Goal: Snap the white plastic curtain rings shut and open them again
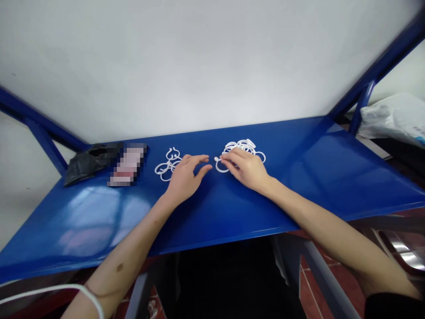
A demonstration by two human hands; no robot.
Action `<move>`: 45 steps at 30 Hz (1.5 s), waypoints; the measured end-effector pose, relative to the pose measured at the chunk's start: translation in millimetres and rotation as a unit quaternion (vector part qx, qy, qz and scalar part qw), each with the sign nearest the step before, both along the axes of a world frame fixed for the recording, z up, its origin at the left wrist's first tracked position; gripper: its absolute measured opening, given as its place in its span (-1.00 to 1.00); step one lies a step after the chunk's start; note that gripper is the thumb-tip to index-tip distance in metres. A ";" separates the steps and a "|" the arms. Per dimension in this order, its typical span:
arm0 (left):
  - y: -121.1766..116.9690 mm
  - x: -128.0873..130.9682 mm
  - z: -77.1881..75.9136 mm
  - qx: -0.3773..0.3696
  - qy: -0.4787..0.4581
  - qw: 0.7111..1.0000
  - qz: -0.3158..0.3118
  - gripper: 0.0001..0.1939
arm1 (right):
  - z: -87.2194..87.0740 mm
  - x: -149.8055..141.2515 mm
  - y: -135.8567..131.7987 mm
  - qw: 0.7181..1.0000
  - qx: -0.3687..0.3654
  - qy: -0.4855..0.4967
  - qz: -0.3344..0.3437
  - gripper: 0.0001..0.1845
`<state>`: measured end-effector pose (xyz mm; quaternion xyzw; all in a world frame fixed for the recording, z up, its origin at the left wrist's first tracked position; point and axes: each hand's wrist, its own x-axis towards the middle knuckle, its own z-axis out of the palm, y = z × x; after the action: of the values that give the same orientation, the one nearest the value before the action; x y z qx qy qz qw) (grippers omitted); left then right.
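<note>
My right hand pinches a white plastic ring, which has a small knob at its upper left. Behind and partly under that hand lies a pile of similar white rings, some of them hidden by the fingers. My left hand is just left of the pinched ring, thumb and fingers apart, with nothing visible between them. Beside it, to the left, is a smaller group of white rings, a few overlapping. One at the top of that group has a gap with two upright ends. My left hand covers part of this group.
Everything lies on a blue table against a pale wall. At the left are a black plastic bag and a blurred-out flat object. Blue frame bars rise at both ends. A white plastic bag sits at the right.
</note>
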<state>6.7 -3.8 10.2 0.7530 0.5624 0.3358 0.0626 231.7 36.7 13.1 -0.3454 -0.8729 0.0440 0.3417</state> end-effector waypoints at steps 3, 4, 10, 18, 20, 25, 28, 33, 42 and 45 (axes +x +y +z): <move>8.2 -18.7 -1.9 0.036 0.121 0.988 0.090 -0.65 | 4.6 17.2 18.4 0.996 0.012 0.015 -0.085 -0.74; 10.4 -25.6 -2.9 0.028 0.153 0.980 0.121 -0.63 | 5.2 23.0 24.4 0.994 0.007 0.020 -0.104 -0.75; 17.3 -52.3 -7.5 -0.043 0.238 0.952 0.186 -0.63 | 3.7 38.9 42.6 0.990 -0.042 0.027 -0.134 -0.78; 20.7 -59.8 -6.9 -0.052 0.207 0.964 0.160 -0.69 | 5.8 34.9 37.9 0.988 -0.018 0.026 -0.148 -0.77; 22.2 -64.1 -6.5 -0.053 0.190 0.967 0.160 -0.71 | 7.0 34.8 37.0 0.989 -0.019 0.031 -0.146 -0.77; 25.7 -75.0 -3.4 -0.061 0.164 0.972 0.157 -0.72 | 7.3 35.0 35.7 0.991 -0.024 0.032 -0.131 -0.74; 26.8 -79.4 -0.9 -0.075 0.160 0.974 0.139 -0.72 | 6.1 34.8 35.3 0.994 -0.005 0.016 -0.108 -0.68; 26.5 -85.8 2.0 -0.101 0.164 0.974 0.116 -0.67 | -2.5 30.7 36.8 0.995 -0.018 -0.089 -0.050 -0.30; 25.9 -92.3 1.8 -0.086 0.187 0.976 0.064 -0.67 | -15.1 31.2 42.6 0.963 -0.107 -0.234 -0.083 0.08; 27.2 -91.4 -2.7 -0.072 0.199 0.976 0.048 -0.71 | -14.1 30.2 41.2 0.960 -0.114 -0.237 -0.100 0.13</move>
<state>-84.7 23.3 7.4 0.7705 0.6215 0.1408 -0.0128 261.9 77.9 -1.1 -0.4683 -0.8790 0.0258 0.0862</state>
